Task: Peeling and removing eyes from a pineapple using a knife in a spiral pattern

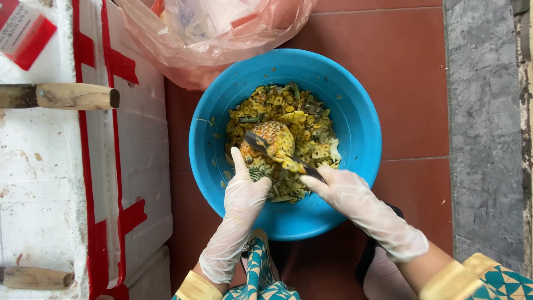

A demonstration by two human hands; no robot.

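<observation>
Red floor tiles fill the middle of the view, with a grey stone strip along the far right. At the far left stands a white foam box taped with red bands; two wooden handles lie across its top, one near the upper edge and one at the bottom left. A red-and-white packet sits at its top corner. Just right of the box, at the top, slumps a thin pink plastic bag, its lower edge overlapping the rim of a blue basin on the floor. The basin holds a heap of yellow and green pineapple peelings. On that heap rests a partly peeled pineapple. The gloved left hand has its grip on the fruit's lower left side, thumb up along the skin and fingers curled beneath. The gloved right hand is closed around the handle of a knife, whose dark blade lies slantwise across the pineapple with bits of peel clinging to it. Patterned teal sleeves with yellow cuffs show at the bottom.
</observation>
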